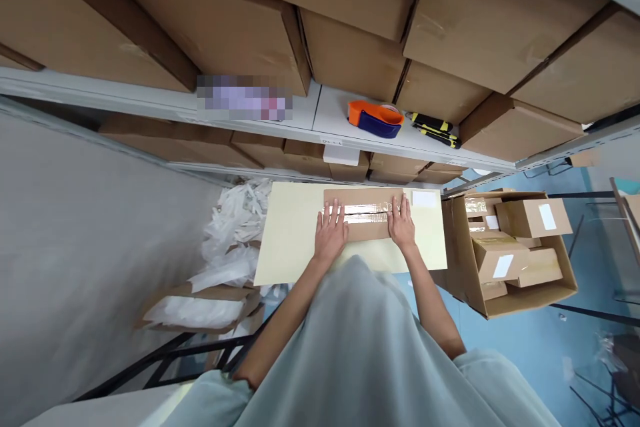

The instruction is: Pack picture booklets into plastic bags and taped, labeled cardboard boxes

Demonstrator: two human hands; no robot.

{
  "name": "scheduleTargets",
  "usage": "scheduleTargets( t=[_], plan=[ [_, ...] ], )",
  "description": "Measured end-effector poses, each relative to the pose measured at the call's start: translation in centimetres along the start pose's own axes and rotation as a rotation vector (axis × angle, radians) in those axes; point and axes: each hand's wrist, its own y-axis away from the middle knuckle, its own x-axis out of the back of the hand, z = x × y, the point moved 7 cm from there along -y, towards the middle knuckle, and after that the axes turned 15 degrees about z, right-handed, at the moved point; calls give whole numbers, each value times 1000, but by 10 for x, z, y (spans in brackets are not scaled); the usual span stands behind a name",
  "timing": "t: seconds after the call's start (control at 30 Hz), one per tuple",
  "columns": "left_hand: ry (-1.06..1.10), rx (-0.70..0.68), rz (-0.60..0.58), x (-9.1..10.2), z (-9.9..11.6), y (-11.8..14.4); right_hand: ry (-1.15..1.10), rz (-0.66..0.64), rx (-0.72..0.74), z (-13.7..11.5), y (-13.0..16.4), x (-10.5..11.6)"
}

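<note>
The taped carton (367, 212) lay long axis left-to-right, left hand (330, 232) and right hand (402, 221) flat, fingers spread, pressing either end, gripping nothing.

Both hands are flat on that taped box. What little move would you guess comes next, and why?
Probably sliding the palms outward to press the tape down. The left hand and right hand lie flat, fingers spread, at either end of the shiny tape strip along the cardboard box, holding nothing.

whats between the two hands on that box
Head view: a strip of clear packing tape along the cardboard box's seam lies between the left hand and right hand, both flat on it.
</note>
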Motion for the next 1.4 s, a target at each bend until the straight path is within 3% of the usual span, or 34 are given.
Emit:
scheduleTargets(
  t=[0.17,0.3,0.43,0.53,0.6,0.7,0.77,0.83,0.93,1.1,1.23,1.3,1.4],
  plan=[
    [66,0,-21,-4,-5,-12,39,15,-48,-4,-5,-3],
    [111,-12,20,0,-12,-21,2,129,-97,-8,1,0],
    [123,-38,95,5,-15,-19,-22,223,-21,-13,3,10],
    [120,-60,170,13,-10,-37,3,291,90,-26,-24,36],
    [141,-101,236,30,7,-66,-5,390,161,-47,-58,73],
    [196,-208,344,79,55,-125,-34,530,270,-95,-118,141],
    [213,-250,407,114,89,-164,-7,483,346,-132,-156,170],
    [233,-271,432,138,115,-193,82,307,342,-157,-188,176],
    [249,-256,435,150,132,-210,154,152,285,-172,-216,171],
    [306,-140,402,129,112,-186,93,112,232,-165,-226,171],
    [487,-15,431,124,85,-145,-55,120,233,-157,-193,168],
    [641,37,480,132,75,-119,-335,128,238,-159,-155,161],
    [826,120,563,150,65,-76,-970,118,156,-163,-85,153]
  ],
)
